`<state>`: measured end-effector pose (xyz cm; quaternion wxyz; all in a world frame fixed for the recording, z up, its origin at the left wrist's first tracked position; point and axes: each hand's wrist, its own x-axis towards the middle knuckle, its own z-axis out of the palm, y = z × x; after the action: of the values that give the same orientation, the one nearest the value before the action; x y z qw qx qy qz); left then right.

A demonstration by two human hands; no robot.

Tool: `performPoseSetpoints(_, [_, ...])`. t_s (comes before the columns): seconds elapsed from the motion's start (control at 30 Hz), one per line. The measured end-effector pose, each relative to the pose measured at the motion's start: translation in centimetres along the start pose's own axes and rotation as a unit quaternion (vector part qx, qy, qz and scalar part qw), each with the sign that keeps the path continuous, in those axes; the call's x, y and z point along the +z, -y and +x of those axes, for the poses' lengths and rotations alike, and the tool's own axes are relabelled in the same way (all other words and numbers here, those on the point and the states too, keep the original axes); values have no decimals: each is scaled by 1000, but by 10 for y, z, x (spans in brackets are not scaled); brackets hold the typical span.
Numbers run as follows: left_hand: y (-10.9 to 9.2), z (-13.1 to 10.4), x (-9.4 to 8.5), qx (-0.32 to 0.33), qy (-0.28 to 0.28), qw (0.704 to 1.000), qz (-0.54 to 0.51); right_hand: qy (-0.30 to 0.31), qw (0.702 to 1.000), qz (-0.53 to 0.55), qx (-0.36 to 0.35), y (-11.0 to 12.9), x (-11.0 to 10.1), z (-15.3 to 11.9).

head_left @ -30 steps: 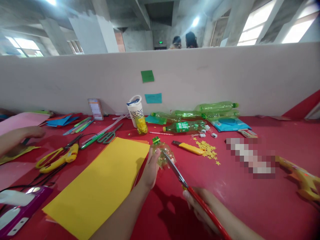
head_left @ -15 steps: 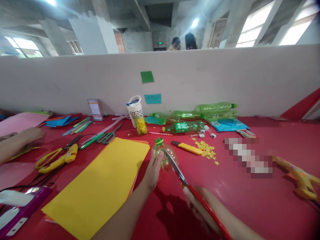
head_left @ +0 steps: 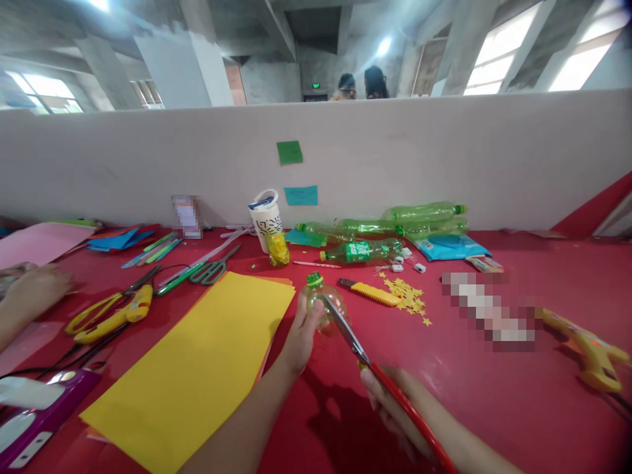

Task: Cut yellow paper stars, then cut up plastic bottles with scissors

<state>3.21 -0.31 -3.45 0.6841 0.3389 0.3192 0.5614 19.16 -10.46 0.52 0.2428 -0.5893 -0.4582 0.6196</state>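
My left hand (head_left: 305,332) grips the cut top of a clear green plastic bottle (head_left: 336,304), whose green cap points up and away from me. My right hand (head_left: 395,401) is closed round the red handles of a pair of scissors (head_left: 351,337). The scissor blades lie against the bottle piece, close to my left thumb; whether they cut into it is too small to tell. Left of my left forearm lies a stack of yellow paper (head_left: 197,368). A yellow box cutter (head_left: 372,292) and yellow paper stars (head_left: 409,296) are just beyond the bottle piece.
Green bottles (head_left: 365,251) lie by the white partition (head_left: 395,158), near a white cup (head_left: 266,227). Glue guns rest at right (head_left: 587,349) and left (head_left: 123,316). Grey scissors (head_left: 216,268) and a purple power strip (head_left: 54,415) are at left. Another person's hand (head_left: 42,289) is at far left.
The other person's hand at far left has shifted slightly toward me and left. My hands, the scissors and the bottle piece look almost unmoved.
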Motion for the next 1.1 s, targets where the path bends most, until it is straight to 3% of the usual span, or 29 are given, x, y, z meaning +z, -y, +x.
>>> performPoseSetpoints(0.2, [-3, -5, 7, 13, 1, 999, 42, -10, 1000, 27, -7, -12, 0, 7])
performPoseSetpoints(0.47, [2, -3, 4, 24, 32, 997, 64, -7, 1000, 0, -9, -2, -1, 3])
performPoseSetpoints(0.67, [4, -3, 1, 3, 17, 998, 64, -12, 1000, 12, 7, -8, 0, 6])
performPoseSetpoints(0.87, [8, -2, -1, 15, 3, 997, 80, -3, 999, 32, -3, 5, 1, -3])
performPoseSetpoints(1.1, [5, -3, 2, 30, 18, 998, 57, -11, 999, -30, -31, 5, -1, 4])
